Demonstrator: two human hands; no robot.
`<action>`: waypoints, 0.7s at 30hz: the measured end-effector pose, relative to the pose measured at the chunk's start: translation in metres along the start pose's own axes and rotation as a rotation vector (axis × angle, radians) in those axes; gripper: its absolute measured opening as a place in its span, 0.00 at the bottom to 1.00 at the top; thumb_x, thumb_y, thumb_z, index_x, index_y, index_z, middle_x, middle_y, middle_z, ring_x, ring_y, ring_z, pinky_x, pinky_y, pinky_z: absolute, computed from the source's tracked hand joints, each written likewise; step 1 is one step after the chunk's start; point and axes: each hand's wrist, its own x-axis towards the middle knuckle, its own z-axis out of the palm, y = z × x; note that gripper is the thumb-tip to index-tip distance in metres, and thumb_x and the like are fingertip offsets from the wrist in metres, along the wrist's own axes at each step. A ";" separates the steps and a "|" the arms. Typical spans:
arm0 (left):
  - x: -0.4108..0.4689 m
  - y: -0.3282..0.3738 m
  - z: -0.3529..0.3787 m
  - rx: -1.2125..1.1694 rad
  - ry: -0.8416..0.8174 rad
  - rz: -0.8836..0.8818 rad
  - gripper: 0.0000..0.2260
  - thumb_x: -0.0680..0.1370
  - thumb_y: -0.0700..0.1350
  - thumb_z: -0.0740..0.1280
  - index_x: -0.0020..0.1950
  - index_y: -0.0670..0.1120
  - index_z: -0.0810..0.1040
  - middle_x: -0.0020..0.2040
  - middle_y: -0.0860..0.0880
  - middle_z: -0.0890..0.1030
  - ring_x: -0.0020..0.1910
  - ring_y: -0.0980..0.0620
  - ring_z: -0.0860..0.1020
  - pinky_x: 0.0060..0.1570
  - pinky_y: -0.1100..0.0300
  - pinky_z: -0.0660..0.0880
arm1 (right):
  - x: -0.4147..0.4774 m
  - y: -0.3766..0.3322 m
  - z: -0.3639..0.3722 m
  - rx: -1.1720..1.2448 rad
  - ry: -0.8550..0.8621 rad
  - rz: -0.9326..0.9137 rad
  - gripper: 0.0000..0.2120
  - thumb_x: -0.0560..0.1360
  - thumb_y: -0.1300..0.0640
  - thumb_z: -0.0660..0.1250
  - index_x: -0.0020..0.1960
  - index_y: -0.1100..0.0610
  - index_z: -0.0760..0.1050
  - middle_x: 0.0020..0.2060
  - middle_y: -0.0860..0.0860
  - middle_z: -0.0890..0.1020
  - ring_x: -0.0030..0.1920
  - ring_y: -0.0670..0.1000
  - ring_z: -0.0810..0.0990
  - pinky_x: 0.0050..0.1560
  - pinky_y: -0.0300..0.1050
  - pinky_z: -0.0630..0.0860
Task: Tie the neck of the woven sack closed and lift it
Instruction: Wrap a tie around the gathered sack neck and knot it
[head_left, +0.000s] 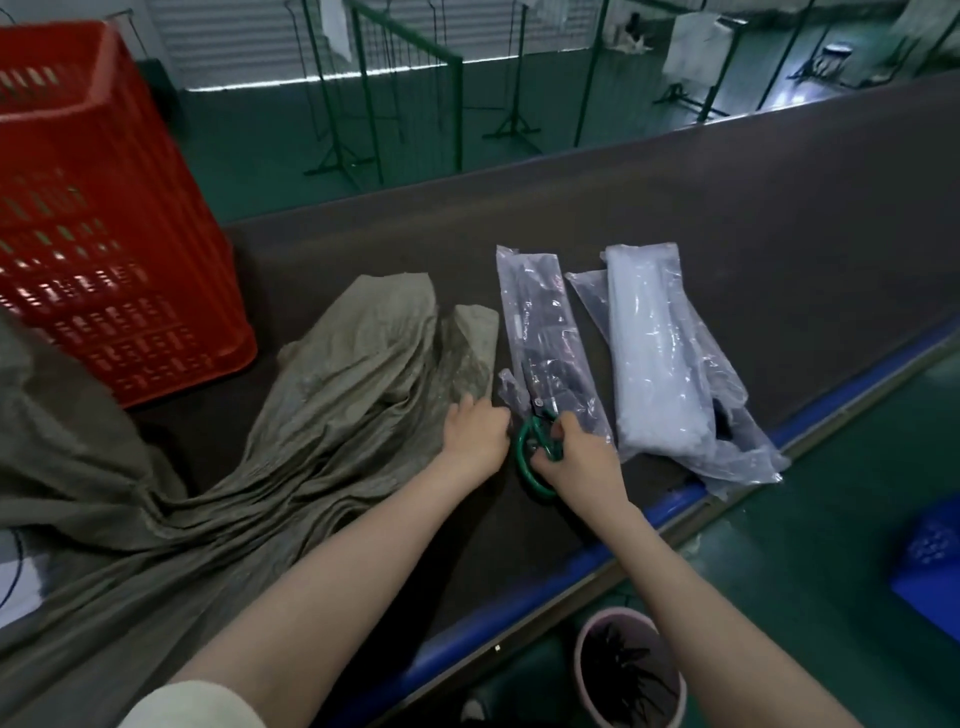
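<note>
— Woven sack (332, 415)?
— Lying slack and untied across the dark table (727, 249), beside the red crate (104, 234).
— Left hand (475, 434)?
— Resting at the sack's edge, fingers curled; grip unclear.
— Right hand (574, 457)?
— Closed around green-handled scissors (535, 454), just below the bagged black cable ties (545, 343).

A: Where is the camera mounted?
B: On the person's head, facing forward and down along both forearms onto the desk (727, 249).
A: Coverage?
B: One close, wide-angle view; racks show beyond the desk's far edge, floor below its near edge.
</note>
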 end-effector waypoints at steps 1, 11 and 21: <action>0.002 0.001 0.001 -0.099 0.028 -0.027 0.14 0.77 0.43 0.57 0.59 0.47 0.78 0.62 0.42 0.77 0.64 0.40 0.70 0.61 0.51 0.67 | -0.003 0.003 -0.001 0.028 0.029 -0.027 0.16 0.72 0.53 0.66 0.53 0.62 0.69 0.45 0.61 0.82 0.47 0.62 0.80 0.39 0.48 0.67; 0.007 -0.009 -0.005 -0.229 0.073 -0.346 0.21 0.77 0.45 0.55 0.70 0.43 0.65 0.72 0.41 0.66 0.72 0.41 0.61 0.69 0.47 0.57 | -0.008 -0.030 0.024 -0.027 -0.043 -0.097 0.10 0.75 0.53 0.60 0.50 0.60 0.68 0.47 0.60 0.81 0.49 0.61 0.79 0.39 0.46 0.63; 0.002 -0.017 0.010 -0.095 0.100 -0.230 0.20 0.74 0.53 0.64 0.63 0.46 0.69 0.66 0.42 0.70 0.68 0.40 0.65 0.65 0.47 0.61 | -0.001 -0.028 0.014 0.007 -0.046 -0.147 0.12 0.76 0.54 0.58 0.53 0.61 0.72 0.48 0.62 0.81 0.50 0.63 0.78 0.44 0.51 0.72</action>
